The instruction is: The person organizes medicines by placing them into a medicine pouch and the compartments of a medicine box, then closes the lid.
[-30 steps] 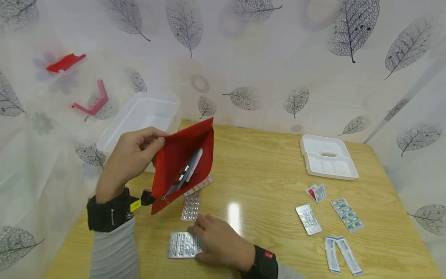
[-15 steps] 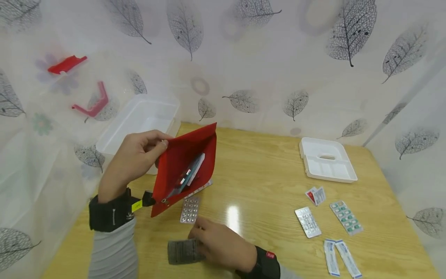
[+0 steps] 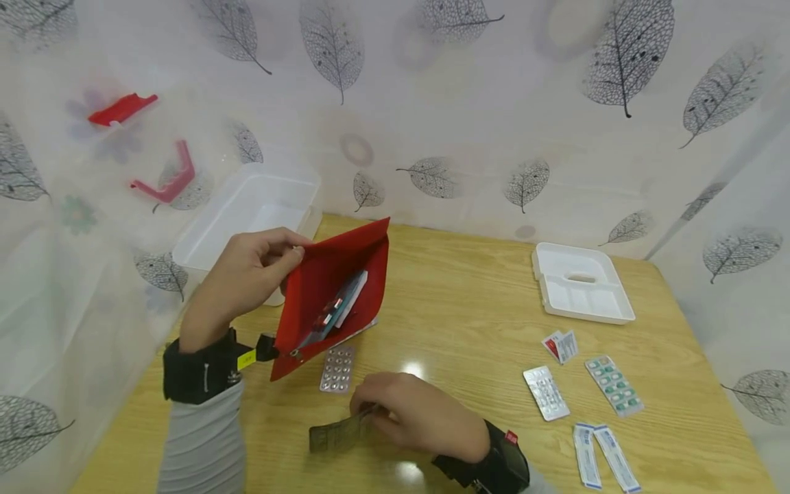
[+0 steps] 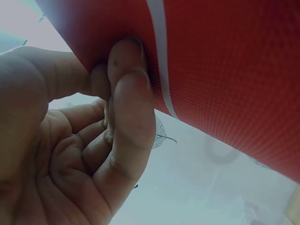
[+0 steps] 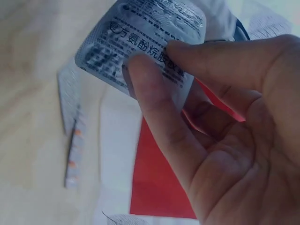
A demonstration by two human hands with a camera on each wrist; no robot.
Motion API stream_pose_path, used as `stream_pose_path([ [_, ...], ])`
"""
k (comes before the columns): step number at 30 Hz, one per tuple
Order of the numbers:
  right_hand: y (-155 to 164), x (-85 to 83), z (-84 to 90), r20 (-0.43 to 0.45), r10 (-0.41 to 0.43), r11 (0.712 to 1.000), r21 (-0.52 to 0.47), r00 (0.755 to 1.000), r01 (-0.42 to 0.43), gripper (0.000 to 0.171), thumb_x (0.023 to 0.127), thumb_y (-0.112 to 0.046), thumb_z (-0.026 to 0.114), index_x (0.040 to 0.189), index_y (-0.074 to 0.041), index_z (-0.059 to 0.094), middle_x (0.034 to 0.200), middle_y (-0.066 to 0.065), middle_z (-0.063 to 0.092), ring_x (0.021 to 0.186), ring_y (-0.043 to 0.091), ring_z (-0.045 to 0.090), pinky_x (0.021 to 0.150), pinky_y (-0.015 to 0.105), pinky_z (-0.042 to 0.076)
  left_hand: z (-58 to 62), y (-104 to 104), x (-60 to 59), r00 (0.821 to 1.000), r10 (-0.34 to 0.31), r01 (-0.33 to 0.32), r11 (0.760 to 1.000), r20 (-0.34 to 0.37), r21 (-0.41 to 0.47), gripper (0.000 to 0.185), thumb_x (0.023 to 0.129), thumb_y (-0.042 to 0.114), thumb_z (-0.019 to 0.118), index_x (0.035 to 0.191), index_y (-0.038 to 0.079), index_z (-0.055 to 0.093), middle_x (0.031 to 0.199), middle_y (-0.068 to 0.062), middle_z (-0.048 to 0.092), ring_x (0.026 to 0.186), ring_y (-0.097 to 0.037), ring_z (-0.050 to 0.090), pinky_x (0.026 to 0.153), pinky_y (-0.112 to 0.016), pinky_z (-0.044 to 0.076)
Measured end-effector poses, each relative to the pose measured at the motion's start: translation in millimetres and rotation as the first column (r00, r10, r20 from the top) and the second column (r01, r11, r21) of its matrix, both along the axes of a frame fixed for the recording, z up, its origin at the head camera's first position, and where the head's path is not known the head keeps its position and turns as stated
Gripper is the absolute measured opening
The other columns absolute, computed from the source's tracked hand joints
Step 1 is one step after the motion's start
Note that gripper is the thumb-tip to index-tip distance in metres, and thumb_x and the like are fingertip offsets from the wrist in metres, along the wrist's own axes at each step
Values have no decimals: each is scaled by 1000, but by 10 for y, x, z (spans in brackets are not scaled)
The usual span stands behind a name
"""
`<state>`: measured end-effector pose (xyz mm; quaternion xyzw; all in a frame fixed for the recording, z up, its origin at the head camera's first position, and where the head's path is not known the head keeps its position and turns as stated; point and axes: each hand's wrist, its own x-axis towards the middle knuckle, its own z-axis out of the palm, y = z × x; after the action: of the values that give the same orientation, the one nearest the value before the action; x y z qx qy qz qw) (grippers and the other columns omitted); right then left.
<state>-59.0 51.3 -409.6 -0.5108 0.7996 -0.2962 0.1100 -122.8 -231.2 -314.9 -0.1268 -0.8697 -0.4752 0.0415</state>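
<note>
From the head view, the left hand [image 3: 247, 271] pinches the top edge of a red pouch [image 3: 333, 295] and holds it tilted above the table [image 3: 469, 309] with its mouth open, a few packs [image 3: 338, 309] already showing inside. The right hand [image 3: 410, 412] is clamped on a foil blister [image 3: 338, 433], which it holds lifted off the wood, just below the pouch. Another blister [image 3: 337, 369] lies flat on the table between the pouch and the right hand. Well apart on the right lie two more blisters [image 3: 580, 387], a small sachet [image 3: 560, 345] and two strips [image 3: 603, 456], none in the pouch yet; a white tray [image 3: 580, 281] sits behind them and a clear box [image 3: 247, 213] stands at the back left. So, as a judgement, the packing looks partly done: some packs in, one in hand, several left on the table. In the left wrist view, thumb and fingers [image 4: 129, 84] press together on the red pouch [image 4: 225, 70] at its edge, beside a white stripe. In the right wrist view, the thumb and forefinger of the right hand [image 5: 211, 126] pinch the blister [image 5: 145, 47], its printed foil back turned to the camera, with the pouch [image 5: 159, 183] red behind it and another blister [image 5: 72, 136] seen edge-on over the table.
</note>
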Motion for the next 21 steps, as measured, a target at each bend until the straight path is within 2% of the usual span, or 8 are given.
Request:
stream_pose_path([
  [6,118,-55,131,-6,-72,988,-135,997,70,17,96,-6,69,107,-19,68,101,-9,65,89,-2,56,79,11,48,-18,9,-27,1000,-13,13,1000,1,-6,22,103,15,58,115,4,72,93,-15,75,65,-16,67,55,-29,55],
  [13,245,-103,288,45,-137,948,-283,990,144,21,97,-4,67,113,-18,69,106,-10,65,95,1,61,82,16,53,-18,41,-43,998,-51,51,999,40,10,22,104,15,57,116,5,72,95,-15,74,63,-18,66,54,-30,55],
  [17,362,-154,460,-33,-181,917,-366,983,157,25,96,-3,67,116,-18,71,108,-8,67,96,4,62,83,19,54,-35,68,-57,997,-70,70,998,33,2,21,103,14,57,115,4,72,93,-13,74,63,-18,65,54,-30,54],
  [21,461,-201,652,-78,-277,880,-420,958,220,27,93,0,70,111,-20,73,108,-9,67,98,6,64,84,21,53,-35,82,-43,997,-67,68,998,44,-13,21,104,15,57,114,6,72,94,-11,74,66,-19,64,54,-29,52],
])
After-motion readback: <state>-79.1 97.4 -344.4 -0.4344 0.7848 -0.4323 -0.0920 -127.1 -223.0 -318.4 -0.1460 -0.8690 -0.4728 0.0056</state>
